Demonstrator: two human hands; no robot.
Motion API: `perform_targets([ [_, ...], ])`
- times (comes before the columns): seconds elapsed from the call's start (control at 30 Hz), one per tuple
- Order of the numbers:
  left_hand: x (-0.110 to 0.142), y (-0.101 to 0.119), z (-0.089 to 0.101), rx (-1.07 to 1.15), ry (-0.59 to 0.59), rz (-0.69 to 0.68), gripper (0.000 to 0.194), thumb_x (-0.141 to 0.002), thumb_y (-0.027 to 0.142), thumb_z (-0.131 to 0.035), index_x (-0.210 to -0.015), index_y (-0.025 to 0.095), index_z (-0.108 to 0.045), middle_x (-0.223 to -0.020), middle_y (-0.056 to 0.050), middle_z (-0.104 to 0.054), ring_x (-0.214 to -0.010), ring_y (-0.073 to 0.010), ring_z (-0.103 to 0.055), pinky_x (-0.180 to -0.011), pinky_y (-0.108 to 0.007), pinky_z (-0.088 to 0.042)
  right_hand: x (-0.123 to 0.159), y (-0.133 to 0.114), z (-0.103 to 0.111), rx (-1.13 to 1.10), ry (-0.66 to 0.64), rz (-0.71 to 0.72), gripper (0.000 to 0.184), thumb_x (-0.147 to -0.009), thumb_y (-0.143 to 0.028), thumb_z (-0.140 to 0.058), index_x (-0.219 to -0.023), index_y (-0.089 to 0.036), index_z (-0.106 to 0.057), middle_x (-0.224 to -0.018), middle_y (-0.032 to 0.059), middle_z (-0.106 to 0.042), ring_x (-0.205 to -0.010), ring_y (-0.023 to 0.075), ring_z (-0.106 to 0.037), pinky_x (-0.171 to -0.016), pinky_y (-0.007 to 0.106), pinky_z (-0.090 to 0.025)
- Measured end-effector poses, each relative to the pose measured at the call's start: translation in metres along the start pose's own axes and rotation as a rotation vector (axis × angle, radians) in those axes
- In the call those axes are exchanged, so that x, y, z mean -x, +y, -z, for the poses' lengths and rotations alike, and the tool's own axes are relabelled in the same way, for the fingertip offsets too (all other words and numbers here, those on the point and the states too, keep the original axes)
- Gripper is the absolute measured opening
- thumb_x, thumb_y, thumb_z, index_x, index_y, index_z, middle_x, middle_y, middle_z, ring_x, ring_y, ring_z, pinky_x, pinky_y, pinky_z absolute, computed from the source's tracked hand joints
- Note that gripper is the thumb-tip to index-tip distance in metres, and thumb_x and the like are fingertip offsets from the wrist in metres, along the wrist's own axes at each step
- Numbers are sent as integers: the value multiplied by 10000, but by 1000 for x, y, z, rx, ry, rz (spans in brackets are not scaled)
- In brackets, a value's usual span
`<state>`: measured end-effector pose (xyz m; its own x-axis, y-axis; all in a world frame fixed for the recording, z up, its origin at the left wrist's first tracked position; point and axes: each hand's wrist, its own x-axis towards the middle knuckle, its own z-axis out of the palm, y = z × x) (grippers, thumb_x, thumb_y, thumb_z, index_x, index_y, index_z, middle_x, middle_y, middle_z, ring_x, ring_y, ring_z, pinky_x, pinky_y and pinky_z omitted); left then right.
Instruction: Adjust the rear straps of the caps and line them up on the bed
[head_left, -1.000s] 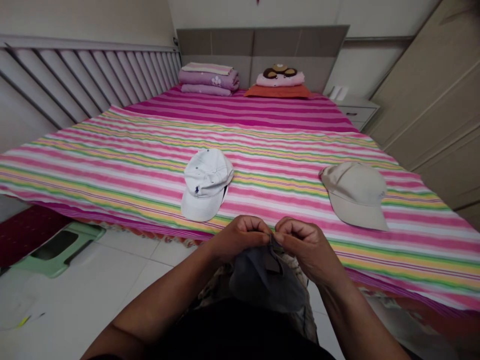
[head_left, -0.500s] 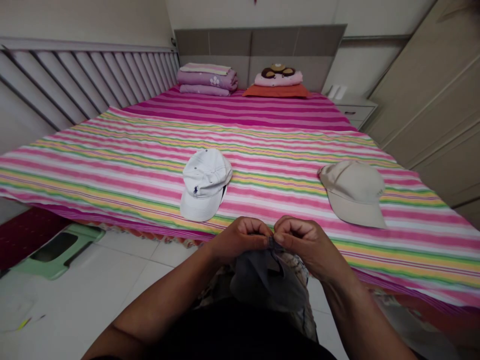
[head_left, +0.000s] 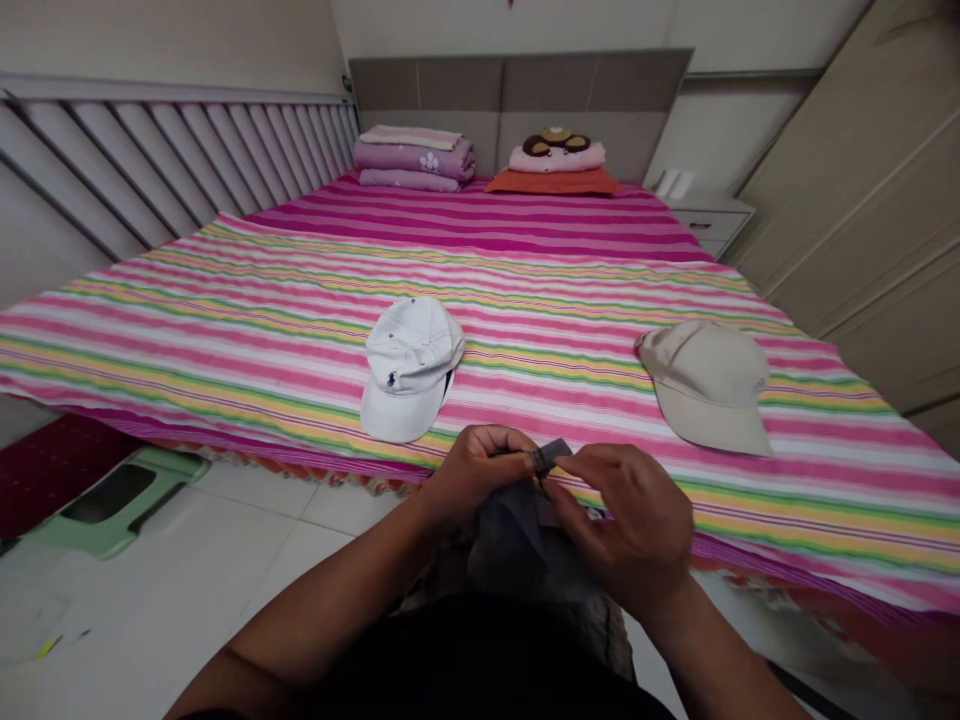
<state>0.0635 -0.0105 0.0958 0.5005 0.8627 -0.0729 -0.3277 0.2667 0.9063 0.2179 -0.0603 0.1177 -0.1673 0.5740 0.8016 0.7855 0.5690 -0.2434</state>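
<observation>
A dark blue-grey baseball cap [head_left: 510,540] sits low in front of me, held against my lap. My left hand [head_left: 476,475] pinches the cap's dark adjuster strap [head_left: 551,457], whose end sticks out to the right. My right hand [head_left: 630,525] is just right of the strap, fingers apart, and does not appear to grip it. On the striped bedsheet [head_left: 225,330] lie a white cap [head_left: 409,370] with a navy logo and a beige cap [head_left: 705,385], both beyond my hands and apart from them.
The bed's far end holds folded purple bedding [head_left: 414,160] and an orange pillow [head_left: 553,181]. A slatted wall panel [head_left: 165,160] runs along the left, a wardrobe [head_left: 847,200] along the right. A green stool [head_left: 112,500] stands on the tiled floor [head_left: 225,590].
My right hand has let go of the strap and moved right and down. The strap now sticks out to the right of my left hand. The two caps on the bed have not moved.
</observation>
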Motion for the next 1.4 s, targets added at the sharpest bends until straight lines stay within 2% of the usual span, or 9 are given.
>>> perform_targets([
  [0.37,3,-2,-5,-8,85,64,135,-616,238,-690,-663,115,-660,-582,7,-592,-503,-66,-480,-500,-192,-343,2,-3,-7,293,27,240,83,-718,-120,-649,-797,-138,-634,-681,53,-658,-588,166,-532,-558,307,-359],
  [0.57,2,0,-10,-44,80,37,144,-656,255,-675,-692,116,-671,-628,-13,-617,-558,-80,-512,-546,-199,-372,4,-20,-8,21,-52,167,73,-783,-109,-555,-755,-161,-599,-658,34,-634,-575,146,-531,-556,277,-389],
  [0.7,3,-1,-6,-9,26,-12,139,-682,265,-663,-702,128,-674,-686,-29,-627,-601,-95,-534,-583,-212,-397,8,-24,2,-154,-66,157,119,-795,-183,-553,-903,-146,-585,-818,82,-637,-716,173,-585,-624,278,-445],
  [0.8,4,0,-1,35,-62,-21,150,-690,278,-664,-728,133,-675,-779,-53,-634,-666,-114,-560,-622,-223,-417,6,-12,8,-206,46,-52,187,-807,-199,-512,-980,-158,-567,-947,110,-610,-896,220,-573,-743,331,-451],
  [0.87,3,4,2,53,-151,-18,152,-697,283,-660,-751,142,-675,-878,-68,-627,-732,-129,-571,-663,-237,-425,2,0,8,-322,-10,-312,192,-833,-232,-474,-996,-186,-565,-958,90,-611,-908,224,-567,-751,347,-447],
  [1.0,1,14,9,-28,-285,-50,140,-704,278,-659,-769,154,-672,-876,-47,-580,-767,-120,-543,-716,-243,-410,-4,18,5,-808,-607,-701,291,-846,-417,-449,-813,-169,-596,-724,28,-597,-647,158,-537,-568,268,-409],
  [1.07,1,21,13,-100,-318,10,165,-710,289,-654,-772,137,-665,-803,-43,-568,-728,-113,-527,-683,-231,-401,-4,18,3,-993,-704,-792,324,-814,-436,-500,-659,-158,-559,-591,-7,-525,-541,116,-453,-510,240,-339],
  [1.23,1,28,17,0,-396,310,286,-625,371,-699,-712,104,-641,-629,-39,-585,-526,-95,-498,-509,-209,-355,-1,10,-1,-1264,-518,-971,290,-737,-357,-619,-567,-161,-488,-498,-52,-433,-468,75,-332,-467,219,-226],
  [1.4,-8,25,17,61,-420,368,453,-608,549,-623,-642,97,-639,-568,-59,-604,-472,-119,-513,-472,-229,-370,-5,6,-3,-1370,-440,-1031,283,-713,-328,-630,-539,-168,-474,-476,-48,-428,-465,88,-349,-468,228,-229],
])
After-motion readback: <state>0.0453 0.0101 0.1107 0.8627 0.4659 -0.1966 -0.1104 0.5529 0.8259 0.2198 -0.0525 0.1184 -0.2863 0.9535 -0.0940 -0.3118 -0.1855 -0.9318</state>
